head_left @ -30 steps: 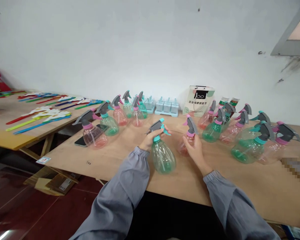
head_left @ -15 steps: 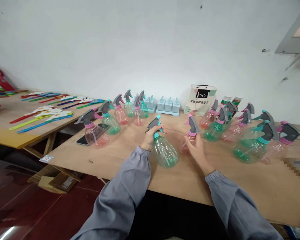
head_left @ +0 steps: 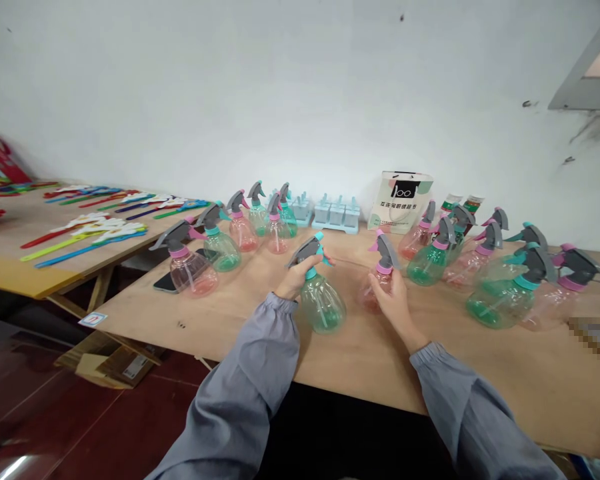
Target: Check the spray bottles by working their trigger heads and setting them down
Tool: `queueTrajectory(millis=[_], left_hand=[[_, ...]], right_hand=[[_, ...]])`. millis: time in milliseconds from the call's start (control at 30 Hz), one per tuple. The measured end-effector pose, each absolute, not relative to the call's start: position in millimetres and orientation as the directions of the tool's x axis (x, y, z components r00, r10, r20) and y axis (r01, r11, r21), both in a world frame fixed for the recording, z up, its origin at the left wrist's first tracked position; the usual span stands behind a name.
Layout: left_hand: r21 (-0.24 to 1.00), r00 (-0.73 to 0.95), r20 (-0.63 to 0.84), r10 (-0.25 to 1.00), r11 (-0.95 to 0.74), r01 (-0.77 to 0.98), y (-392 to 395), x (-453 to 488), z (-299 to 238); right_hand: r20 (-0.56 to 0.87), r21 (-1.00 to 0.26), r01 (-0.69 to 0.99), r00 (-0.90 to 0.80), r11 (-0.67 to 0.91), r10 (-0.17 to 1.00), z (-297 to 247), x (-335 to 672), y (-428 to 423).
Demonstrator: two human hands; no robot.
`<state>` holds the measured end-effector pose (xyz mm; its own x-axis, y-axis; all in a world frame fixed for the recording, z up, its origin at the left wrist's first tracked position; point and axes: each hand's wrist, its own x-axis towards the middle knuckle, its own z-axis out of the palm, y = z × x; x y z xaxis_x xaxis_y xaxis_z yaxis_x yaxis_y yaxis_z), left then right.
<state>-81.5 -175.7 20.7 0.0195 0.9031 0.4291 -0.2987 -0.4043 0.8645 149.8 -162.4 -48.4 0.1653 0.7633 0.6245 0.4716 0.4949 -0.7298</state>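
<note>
My left hand [head_left: 296, 277] is closed round the neck of a green spray bottle [head_left: 324, 308] with a grey and turquoise trigger head. The bottle is nearly upright, tilted slightly, low over the wooden table or touching it; I cannot tell which. To its right, my right hand [head_left: 393, 295] grips a pink spray bottle [head_left: 370, 293] by its upper body, below the pink collar. Its grey and pink head [head_left: 385, 250] points left, and my fingers hide part of the body. The two held bottles stand apart, side by side.
More pink and green spray bottles stand to the left [head_left: 195, 273] and right [head_left: 500, 300]. Behind are light blue popsicle moulds [head_left: 336, 215] and a paper bag [head_left: 400, 200] against the wall. A phone [head_left: 166, 283] lies at left. Another table [head_left: 10, 273] carries colourful long-handled plastic items [head_left: 90, 243].
My left hand has shifted slightly left, and the green spray bottle has swung to a more upright position. My right hand and the pink spray bottle have barely moved.
</note>
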Motion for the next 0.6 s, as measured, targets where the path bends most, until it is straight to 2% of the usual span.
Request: queueTrajectory(millis=[167, 333, 433, 600], left_hand=[[0.835, -0.092, 0.549, 0.831, -0.548, 0.042, -180, -121, 34], [0.830, -0.384, 0.551, 0.741, -0.439, 0.346, -172, -181, 35], [0.833, -0.476, 0.547, 0.689, -0.392, 0.389, -160, -211, 27], [0.819, -0.530, 0.574, 0.624, -0.442, 0.365, -136, -234, 11]], right_hand=[[0.606, -0.741, 0.457, 0.140, 0.491, 0.783, -49, 152, -162], [0.612, -0.737, 0.461, 0.145, 0.495, 0.777, -51, 152, -161], [0.609, -0.742, 0.452, 0.147, 0.495, 0.780, -51, 152, -160], [0.604, -0.749, 0.443, 0.150, 0.493, 0.783, -50, 151, -161]])
